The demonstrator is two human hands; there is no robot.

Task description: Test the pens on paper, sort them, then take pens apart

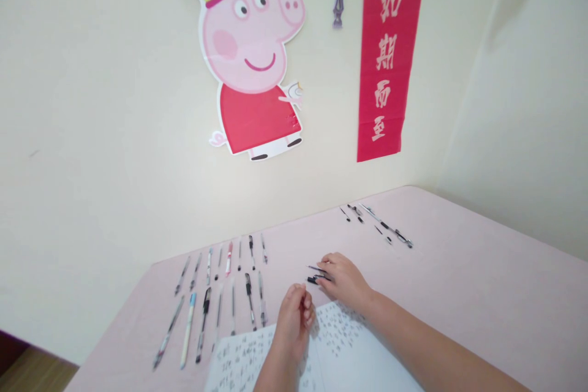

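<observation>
My right hand (344, 282) rests low over the table just beyond the notebook, its fingers closed around pen parts. A thin dark refill (314, 267) and a black pen cap (312, 280) stick out to the left from under its fingertips. Close by on the left, my left hand (294, 317) hovers above the notebook with fingers curled and thumb pressed in. What it pinches, if anything, is too small to make out. Beneath both wrists lies an open notebook (340, 367) with handwriting on its pages.
Two rows of pens, including a blue-capped pen (188, 331) and a pink pen (229, 259), lie left of the notebook. Several pen parts (386, 225) are scattered at the table's back right. The pink tabletop (459, 269) meets a wall bearing a pig cutout (260, 113) and red banner (390, 79).
</observation>
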